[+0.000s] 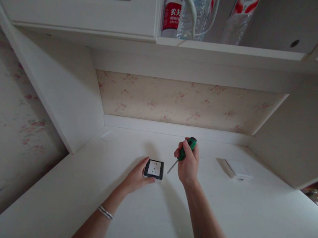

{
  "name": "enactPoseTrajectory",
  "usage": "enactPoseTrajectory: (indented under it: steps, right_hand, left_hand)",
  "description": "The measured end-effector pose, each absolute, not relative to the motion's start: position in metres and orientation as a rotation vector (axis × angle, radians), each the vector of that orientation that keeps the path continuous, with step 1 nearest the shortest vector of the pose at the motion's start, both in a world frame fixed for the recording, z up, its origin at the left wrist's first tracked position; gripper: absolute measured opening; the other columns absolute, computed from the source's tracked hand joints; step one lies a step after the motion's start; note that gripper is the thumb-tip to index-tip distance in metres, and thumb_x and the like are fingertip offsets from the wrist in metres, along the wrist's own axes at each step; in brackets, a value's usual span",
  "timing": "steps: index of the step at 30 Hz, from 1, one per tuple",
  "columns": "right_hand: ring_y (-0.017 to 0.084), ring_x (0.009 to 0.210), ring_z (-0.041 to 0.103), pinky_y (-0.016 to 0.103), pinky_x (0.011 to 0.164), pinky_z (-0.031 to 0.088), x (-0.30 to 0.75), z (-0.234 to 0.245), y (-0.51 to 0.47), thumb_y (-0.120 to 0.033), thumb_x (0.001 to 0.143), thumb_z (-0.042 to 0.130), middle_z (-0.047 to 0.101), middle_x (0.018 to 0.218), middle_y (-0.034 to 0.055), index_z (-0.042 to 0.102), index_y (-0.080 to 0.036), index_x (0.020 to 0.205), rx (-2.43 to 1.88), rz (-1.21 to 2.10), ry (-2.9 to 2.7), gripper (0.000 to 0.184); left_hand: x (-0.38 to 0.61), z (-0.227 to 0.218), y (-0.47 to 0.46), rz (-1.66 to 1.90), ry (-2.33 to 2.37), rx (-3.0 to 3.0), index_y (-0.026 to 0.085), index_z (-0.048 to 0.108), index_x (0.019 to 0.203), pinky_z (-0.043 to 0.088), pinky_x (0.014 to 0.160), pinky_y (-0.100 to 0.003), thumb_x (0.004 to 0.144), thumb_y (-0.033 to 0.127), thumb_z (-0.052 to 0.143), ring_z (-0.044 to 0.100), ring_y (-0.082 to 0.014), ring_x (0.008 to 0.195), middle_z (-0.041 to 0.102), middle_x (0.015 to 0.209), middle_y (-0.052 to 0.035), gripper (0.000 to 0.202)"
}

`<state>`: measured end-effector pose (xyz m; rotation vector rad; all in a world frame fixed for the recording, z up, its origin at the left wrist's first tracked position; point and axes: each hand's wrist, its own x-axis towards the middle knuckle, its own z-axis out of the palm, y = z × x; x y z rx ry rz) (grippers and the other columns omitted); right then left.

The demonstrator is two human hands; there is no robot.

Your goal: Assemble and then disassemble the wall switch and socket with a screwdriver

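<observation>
My left hand [138, 175] grips a wall socket [154, 168] from its left side, with the thumb along the near edge and the fingers behind. The socket has a white face with several slots, a black frame and a pale box beneath it. In my right hand [189, 163] is a screwdriver [187, 149] with a green and black handle, my fingers wrapped round it. Its metal shaft slants down to the left, and the tip is just right of the socket, apart from it.
A white box [239, 169] rests on the white desktop [140, 220] to the right. A thin clear or white piece [109, 136] lies at the back left. Above hangs a cabinet [87, 16]; its open shelf holds bottles [172, 15]. Side panels [59, 85] border the desk.
</observation>
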<state>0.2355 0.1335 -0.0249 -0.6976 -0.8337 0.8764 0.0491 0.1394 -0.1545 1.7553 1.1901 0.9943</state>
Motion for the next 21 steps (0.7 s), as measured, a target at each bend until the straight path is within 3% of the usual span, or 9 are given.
enactPoseTrajectory:
  steps: [6, 21]
  right_hand:
    - [0.007, 0.044, 0.036, 0.019, 0.037, 0.026, 0.231, -0.019, 0.145, -0.054, 0.083, 0.051, 0.045, 0.057, -0.004, 0.049, -0.019, 0.068, -0.69, 0.958, -0.765, 0.038]
    - [0.007, 0.039, 0.035, 0.019, 0.035, 0.023, 0.23, -0.036, 0.151, -0.049, 0.081, 0.05, 0.046, 0.053, -0.0047, 0.051, -0.019, 0.068, -0.606, 1.143, -0.698, 0.033]
  left_hand:
    - [0.052, -0.153, 0.136, 0.975, 1.258, 1.917, 0.019, 0.043, 0.134, 0.029, 0.109, -0.041, 0.054, 0.042, 0.083, 0.039, -0.0302, 0.128, 0.043, 0.137, -0.0132, 0.092]
    - [0.052, -0.144, 0.132, 0.926, 1.245, 1.981, 0.021, 0.047, 0.13, 0.034, 0.105, -0.04, 0.056, 0.039, 0.081, 0.044, -0.0292, 0.122, 0.048, 0.131, -0.0107, 0.084]
